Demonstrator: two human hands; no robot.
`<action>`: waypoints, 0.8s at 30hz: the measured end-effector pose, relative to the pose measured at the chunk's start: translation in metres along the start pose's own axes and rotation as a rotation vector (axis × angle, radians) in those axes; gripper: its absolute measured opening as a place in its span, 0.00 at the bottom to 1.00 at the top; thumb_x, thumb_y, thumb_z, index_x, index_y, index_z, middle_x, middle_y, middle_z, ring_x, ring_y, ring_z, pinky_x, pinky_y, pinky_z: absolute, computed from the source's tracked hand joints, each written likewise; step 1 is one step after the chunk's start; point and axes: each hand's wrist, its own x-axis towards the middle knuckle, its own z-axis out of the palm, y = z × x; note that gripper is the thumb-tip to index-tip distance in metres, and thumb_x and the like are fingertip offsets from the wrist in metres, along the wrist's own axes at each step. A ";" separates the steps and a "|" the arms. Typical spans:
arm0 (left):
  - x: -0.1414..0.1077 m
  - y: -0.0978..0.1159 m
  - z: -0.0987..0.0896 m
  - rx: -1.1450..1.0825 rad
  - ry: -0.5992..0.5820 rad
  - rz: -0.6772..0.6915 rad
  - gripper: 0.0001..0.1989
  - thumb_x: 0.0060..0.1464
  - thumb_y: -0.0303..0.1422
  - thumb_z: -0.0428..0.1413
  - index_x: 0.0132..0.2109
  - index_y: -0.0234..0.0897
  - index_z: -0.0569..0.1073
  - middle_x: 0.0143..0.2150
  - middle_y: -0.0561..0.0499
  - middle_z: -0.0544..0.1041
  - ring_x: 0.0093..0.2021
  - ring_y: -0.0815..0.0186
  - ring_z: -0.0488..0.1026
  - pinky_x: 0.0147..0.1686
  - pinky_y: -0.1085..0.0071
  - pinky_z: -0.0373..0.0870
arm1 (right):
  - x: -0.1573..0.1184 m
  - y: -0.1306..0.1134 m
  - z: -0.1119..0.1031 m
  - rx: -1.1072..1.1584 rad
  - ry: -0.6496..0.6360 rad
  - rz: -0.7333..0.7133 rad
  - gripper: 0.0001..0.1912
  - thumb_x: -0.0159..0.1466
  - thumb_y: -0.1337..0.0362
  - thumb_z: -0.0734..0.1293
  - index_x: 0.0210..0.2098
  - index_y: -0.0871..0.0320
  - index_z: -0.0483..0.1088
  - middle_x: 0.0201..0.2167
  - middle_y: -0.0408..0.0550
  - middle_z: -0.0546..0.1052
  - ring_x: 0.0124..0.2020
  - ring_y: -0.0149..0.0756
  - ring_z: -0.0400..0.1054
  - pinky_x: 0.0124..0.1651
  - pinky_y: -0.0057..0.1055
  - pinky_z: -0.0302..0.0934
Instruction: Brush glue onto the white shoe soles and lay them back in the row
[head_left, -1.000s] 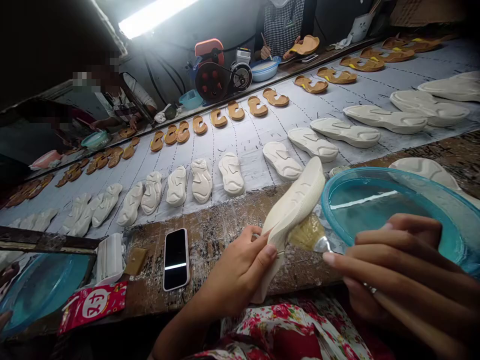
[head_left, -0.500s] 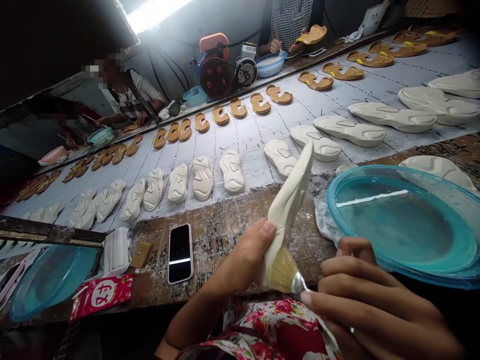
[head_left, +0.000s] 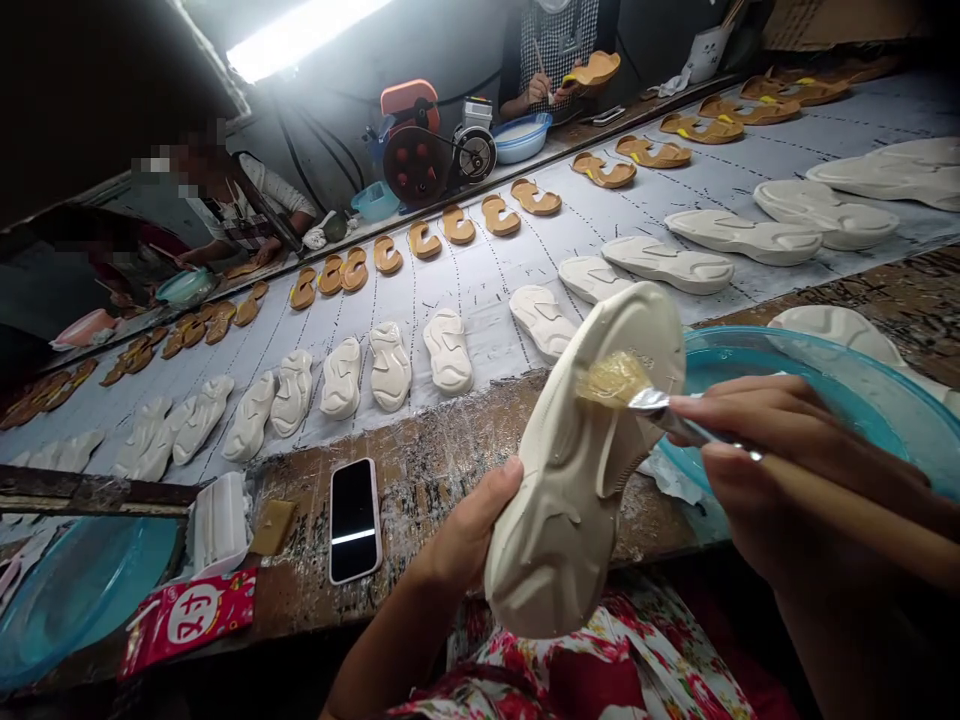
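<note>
My left hand (head_left: 469, 530) grips a cream-white moulded shoe sole (head_left: 562, 500), holding it up with its wide, ridged face toward me. My right hand (head_left: 757, 440) is shut on a flat brush (head_left: 611, 380) with a long wooden handle and a metal ferrule. The brush's wet yellowish bristles press on the upper part of the sole. Both hands are above the wooden bench, with a floral cloth on my lap below them.
A shallow blue plastic basin (head_left: 795, 365) stands on the bench at right, beside a phone (head_left: 354, 520) and a red packet (head_left: 187, 620). Beyond, rows of white and tan soles lie on a grey marked sheet (head_left: 487, 300). Co-workers (head_left: 551, 60) sit across it.
The sole has turned from edge-on to show its wide face and has risen. The brush has moved from its lower end to its upper part, and my right hand has risen with it.
</note>
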 end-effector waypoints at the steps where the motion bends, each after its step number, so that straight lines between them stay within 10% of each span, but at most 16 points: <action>1: 0.001 0.000 -0.001 0.010 -0.012 0.009 0.26 0.47 0.48 0.56 0.40 0.26 0.75 0.31 0.42 0.78 0.41 0.57 0.74 0.46 0.66 0.67 | -0.001 -0.002 0.002 0.014 -0.021 0.036 0.10 0.61 0.71 0.60 0.40 0.56 0.68 0.35 0.46 0.71 0.40 0.31 0.65 0.44 0.32 0.59; 7: 0.006 0.000 -0.006 -0.060 -0.079 0.052 0.29 0.51 0.47 0.52 0.47 0.23 0.72 0.40 0.39 0.77 0.48 0.53 0.71 0.51 0.63 0.64 | -0.012 0.002 0.007 0.079 -0.319 -0.367 0.06 0.60 0.71 0.59 0.36 0.61 0.66 0.23 0.43 0.69 0.28 0.27 0.64 0.39 0.34 0.55; 24: 0.011 0.006 0.006 -0.258 0.100 0.157 0.25 0.55 0.44 0.47 0.48 0.28 0.73 0.42 0.42 0.77 0.50 0.56 0.70 0.53 0.63 0.63 | -0.020 0.004 -0.008 0.059 -0.241 -0.288 0.07 0.64 0.67 0.56 0.36 0.60 0.64 0.22 0.42 0.69 0.29 0.26 0.64 0.46 0.33 0.54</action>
